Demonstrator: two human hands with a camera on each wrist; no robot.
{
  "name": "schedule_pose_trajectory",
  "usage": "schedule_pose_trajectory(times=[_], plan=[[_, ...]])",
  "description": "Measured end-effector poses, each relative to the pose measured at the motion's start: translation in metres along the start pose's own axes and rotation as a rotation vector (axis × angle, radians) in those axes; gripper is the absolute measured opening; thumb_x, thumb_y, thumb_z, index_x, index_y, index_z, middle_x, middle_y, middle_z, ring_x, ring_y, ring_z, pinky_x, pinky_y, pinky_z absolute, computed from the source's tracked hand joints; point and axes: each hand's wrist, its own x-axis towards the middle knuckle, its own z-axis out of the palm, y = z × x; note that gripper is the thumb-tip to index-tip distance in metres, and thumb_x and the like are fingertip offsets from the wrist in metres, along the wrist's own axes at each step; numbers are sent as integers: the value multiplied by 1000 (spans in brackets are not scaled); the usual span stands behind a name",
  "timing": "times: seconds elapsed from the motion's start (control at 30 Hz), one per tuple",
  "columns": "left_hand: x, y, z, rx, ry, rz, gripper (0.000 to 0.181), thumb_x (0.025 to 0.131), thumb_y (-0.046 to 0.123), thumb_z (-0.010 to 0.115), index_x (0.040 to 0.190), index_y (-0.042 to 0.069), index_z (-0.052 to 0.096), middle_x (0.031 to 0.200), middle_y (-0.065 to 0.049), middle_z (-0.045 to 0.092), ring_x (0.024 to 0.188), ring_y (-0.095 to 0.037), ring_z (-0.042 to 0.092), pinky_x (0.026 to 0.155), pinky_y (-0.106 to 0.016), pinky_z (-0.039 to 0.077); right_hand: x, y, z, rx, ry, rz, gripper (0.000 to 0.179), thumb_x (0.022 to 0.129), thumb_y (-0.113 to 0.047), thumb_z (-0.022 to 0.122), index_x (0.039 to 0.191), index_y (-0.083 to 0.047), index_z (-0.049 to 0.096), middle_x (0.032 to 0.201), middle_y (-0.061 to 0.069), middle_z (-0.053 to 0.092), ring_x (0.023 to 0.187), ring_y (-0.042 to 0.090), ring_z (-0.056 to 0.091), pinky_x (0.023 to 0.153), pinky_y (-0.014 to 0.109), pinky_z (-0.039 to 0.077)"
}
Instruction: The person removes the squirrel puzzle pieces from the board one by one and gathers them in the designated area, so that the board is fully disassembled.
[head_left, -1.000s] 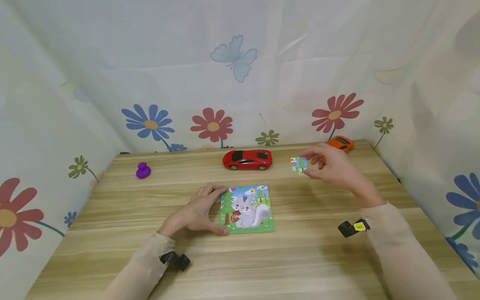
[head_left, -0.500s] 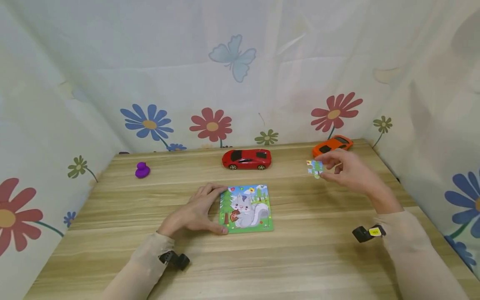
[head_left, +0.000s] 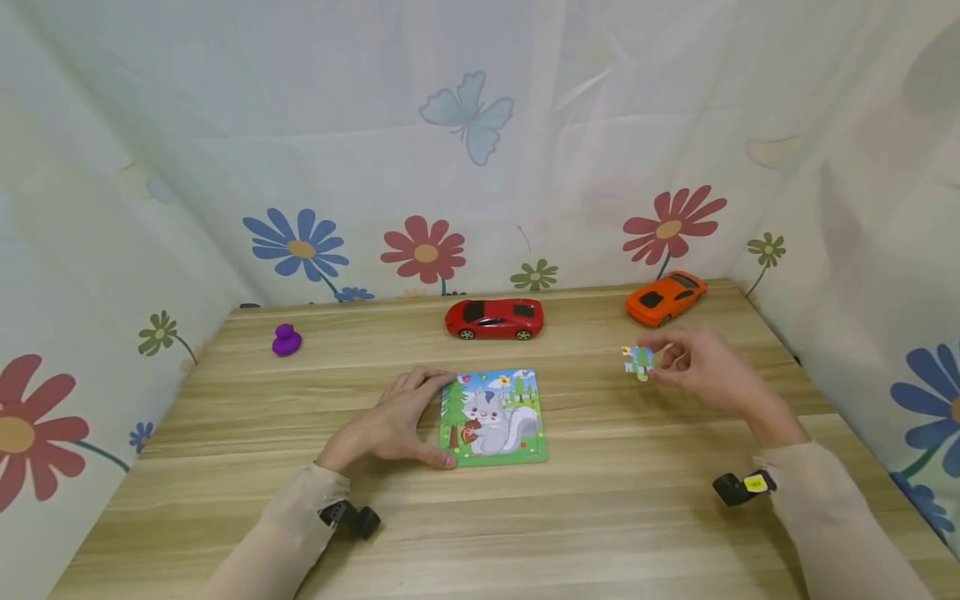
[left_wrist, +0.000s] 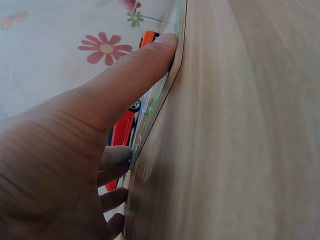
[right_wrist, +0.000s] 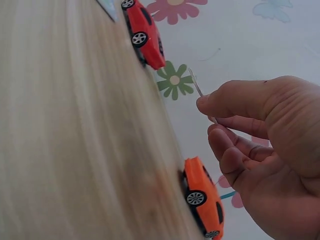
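A square squirrel jigsaw puzzle [head_left: 491, 417] with a green lower border lies flat on the table. My left hand [head_left: 390, 421] rests at its left side, thumb pressing the near left corner and fingertips at the far left corner. In the left wrist view the straight thumb [left_wrist: 145, 60] lies across the puzzle's edge. My right hand [head_left: 708, 371] pinches a small puzzle piece [head_left: 639, 362] with blue sky and a green tree, held up above the table right of the puzzle. From the right wrist view the piece [right_wrist: 196, 82] shows edge-on between thumb and fingers.
A red toy car [head_left: 495, 320] stands behind the puzzle. An orange toy car [head_left: 666, 298] is at the back right, beyond my right hand. At the back left sits a purple rubber duck [head_left: 286, 340]. Flowered curtain [head_left: 480, 225] encloses the wooden table [head_left: 480, 533].
My right hand has moved right and then nearer to me with the puzzle piece, uncovering the orange car. My left hand and the puzzle stay where they were.
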Motion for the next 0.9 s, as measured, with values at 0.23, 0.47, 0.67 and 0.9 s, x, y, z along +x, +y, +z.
schedule_pose_trajectory(times=[0.23, 0.47, 0.67, 0.9], plan=[[0, 0, 0, -6, -1, -2, 131, 73, 66, 99, 174, 13, 36, 172, -10, 36, 155, -36, 34, 129, -67, 28, -2, 14, 13, 13, -33, 32, 41, 95, -4, 88, 134, -1, 76, 100, 8, 68, 84, 22, 61, 66, 27, 53], [1, 0, -1, -13, -7, -12, 131, 73, 67, 99, 174, 14, 36, 172, -9, 35, 156, -36, 33, 130, -67, 28, -2, 26, 16, 23, -38, 17, 43, 96, -2, 85, 136, 3, 74, 108, 12, 70, 84, 20, 60, 66, 25, 52], [1, 1, -1, -16, -13, -20, 130, 74, 66, 99, 174, 14, 35, 172, -9, 35, 155, -36, 33, 129, -67, 28, -2, 38, 17, 29, -48, 12, 46, 96, 0, 85, 138, 8, 70, 112, 15, 74, 85, 19, 62, 67, 24, 52], [0, 2, -2, -10, -12, -13, 131, 73, 66, 99, 174, 13, 35, 172, -10, 35, 156, -35, 34, 129, -66, 29, -4, 48, 20, 66, -69, 38, 41, 97, 0, 83, 135, 9, 70, 110, 15, 73, 87, 20, 61, 72, 25, 52]])
